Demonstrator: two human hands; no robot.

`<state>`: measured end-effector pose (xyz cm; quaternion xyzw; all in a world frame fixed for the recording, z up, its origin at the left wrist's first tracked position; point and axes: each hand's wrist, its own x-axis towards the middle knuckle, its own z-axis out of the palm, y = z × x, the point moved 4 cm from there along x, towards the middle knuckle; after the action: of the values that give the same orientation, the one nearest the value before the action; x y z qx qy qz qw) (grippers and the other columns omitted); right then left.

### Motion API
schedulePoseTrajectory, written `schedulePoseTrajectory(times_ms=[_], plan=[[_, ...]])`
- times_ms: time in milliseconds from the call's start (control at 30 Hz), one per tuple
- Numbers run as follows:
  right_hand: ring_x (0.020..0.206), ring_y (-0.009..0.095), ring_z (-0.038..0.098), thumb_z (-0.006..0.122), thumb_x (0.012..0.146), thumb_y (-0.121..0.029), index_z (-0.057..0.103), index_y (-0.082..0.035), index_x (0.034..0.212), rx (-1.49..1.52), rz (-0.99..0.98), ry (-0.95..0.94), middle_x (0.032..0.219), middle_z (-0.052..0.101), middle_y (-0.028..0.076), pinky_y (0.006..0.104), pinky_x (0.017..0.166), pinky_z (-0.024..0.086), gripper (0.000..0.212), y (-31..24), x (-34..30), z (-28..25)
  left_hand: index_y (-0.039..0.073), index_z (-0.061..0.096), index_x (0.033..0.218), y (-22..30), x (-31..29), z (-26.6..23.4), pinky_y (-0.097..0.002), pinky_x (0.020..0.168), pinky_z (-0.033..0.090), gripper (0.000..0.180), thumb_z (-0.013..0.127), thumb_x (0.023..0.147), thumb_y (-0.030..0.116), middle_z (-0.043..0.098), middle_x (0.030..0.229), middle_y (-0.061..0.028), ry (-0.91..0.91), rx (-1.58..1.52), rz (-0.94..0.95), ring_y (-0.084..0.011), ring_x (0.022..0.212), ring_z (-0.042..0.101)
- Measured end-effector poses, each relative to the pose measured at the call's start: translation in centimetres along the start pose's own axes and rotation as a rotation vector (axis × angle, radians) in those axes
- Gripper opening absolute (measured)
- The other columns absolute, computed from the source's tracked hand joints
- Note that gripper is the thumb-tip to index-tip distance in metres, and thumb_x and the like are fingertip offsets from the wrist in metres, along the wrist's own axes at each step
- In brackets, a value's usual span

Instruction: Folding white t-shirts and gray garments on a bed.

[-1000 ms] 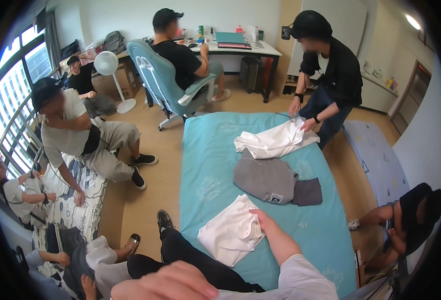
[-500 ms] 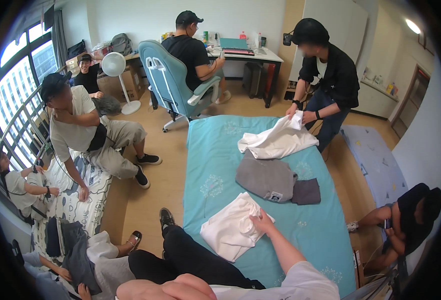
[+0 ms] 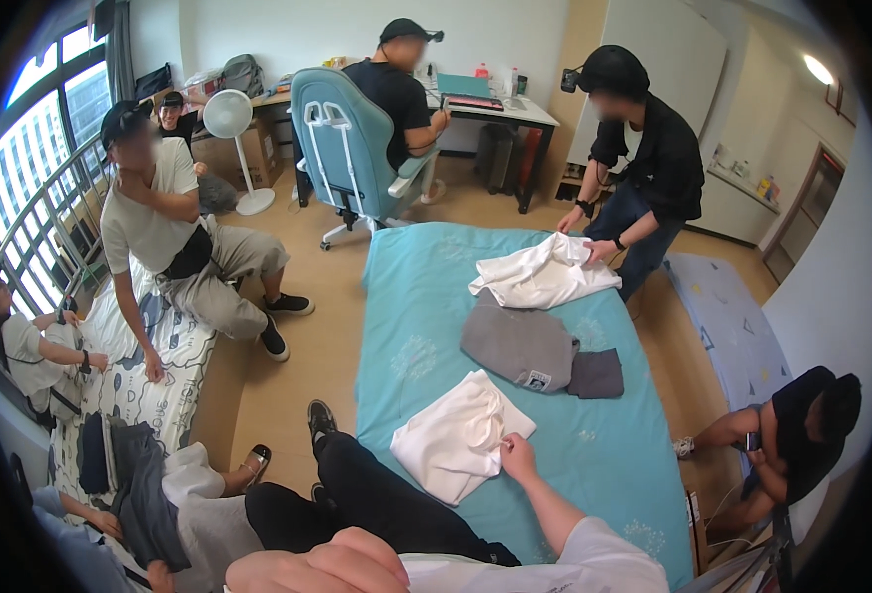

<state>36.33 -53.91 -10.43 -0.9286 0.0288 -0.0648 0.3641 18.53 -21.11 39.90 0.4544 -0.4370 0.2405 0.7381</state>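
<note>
Right hand (image 3: pixel 517 459) fingers pinching white garment (image 3: pixel 458 435) near mattress (image 3: pixel 614 465) front edge; left hand (image 3: pixel 322 565) curled, empty, near lower frame.

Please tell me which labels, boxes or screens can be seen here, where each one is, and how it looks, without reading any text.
Label: small white rectangular patch with dark print, at the near hem of the grey garment on the teal mattress.
Laptop: on the white desk at the far wall, its teal lid open.
Cardboard box: brown, on the floor behind the white standing fan.
</note>
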Motion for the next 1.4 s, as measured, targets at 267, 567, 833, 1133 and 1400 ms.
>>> schedulePoseTrajectory(times_ms=[267, 567, 833, 1133, 1400], plan=[[0.086, 0.028, 0.067, 0.070, 0.082, -0.017, 0.066, 0.000, 0.105, -0.018, 0.229, 0.099, 0.094, 0.069, 0.018, 0.0374, 0.078, 0.054, 0.028, 2.7, 3.5, -1.7, 0.015, 0.053, 0.075, 1.2, -1.3, -0.4, -0.0347, 0.072, 0.042, 0.025, 0.062, 0.098, 0.020, 0.073, 0.079, -0.0092, 0.100, -0.009, 0.001, -0.0222, 0.073, 0.060], [0.125, 0.043, 0.051, 0.077, 0.081, -0.045, 0.038, -0.002, 0.149, -0.130, 0.044, -0.098, 0.142, 0.048, 0.027, 0.0454, 0.108, 0.041, 0.090, -3.2, 1.4, 3.7, 0.014, 0.055, 0.074, 2.2, -2.2, -1.0, -0.0350, 0.071, 0.041, 0.025, 0.065, 0.096, 0.021, 0.074, 0.081, -0.0105, 0.154, 0.026, -0.050, -0.0238, 0.075, 0.062], [0.096, 0.034, 0.067, 0.075, 0.079, -0.013, 0.057, -0.006, 0.128, 0.040, 0.235, 0.171, 0.105, 0.068, 0.018, 0.0403, 0.088, 0.053, 0.053, 4.4, 2.4, 1.0, -0.001, 0.067, 0.105, 1.9, -2.1, -2.8, -0.0406, 0.077, 0.043, 0.024, 0.070, 0.090, 0.017, 0.070, 0.109, -0.0284, -0.214, 0.183, -0.076, -0.0334, 0.091, 0.064], [0.095, 0.031, 0.063, 0.073, 0.082, -0.015, 0.056, -0.003, 0.129, 0.172, 0.452, 0.159, 0.105, 0.064, 0.016, 0.0404, 0.088, 0.051, 0.051, 4.4, 4.2, -0.1, -0.002, 0.062, 0.122, 2.4, -3.2, -2.6, -0.0478, 0.086, 0.045, 0.039, 0.070, 0.089, 0.016, 0.043, 0.143, -0.0391, -0.399, 0.214, -0.155, -0.0414, 0.112, 0.057], [0.112, 0.033, 0.055, 0.068, 0.093, -0.035, 0.052, 0.004, 0.130, 0.080, 0.464, 0.359, 0.125, 0.053, 0.023, 0.0413, 0.097, 0.045, 0.056, 6.4, -0.3, 0.9, -0.010, 0.066, 0.105, 0.7, -6.6, -3.8, -0.0412, 0.071, 0.051, 0.023, 0.055, 0.099, 0.009, 0.065, 0.104, -0.0264, -0.152, 0.168, -0.358, -0.0394, 0.083, 0.063]])
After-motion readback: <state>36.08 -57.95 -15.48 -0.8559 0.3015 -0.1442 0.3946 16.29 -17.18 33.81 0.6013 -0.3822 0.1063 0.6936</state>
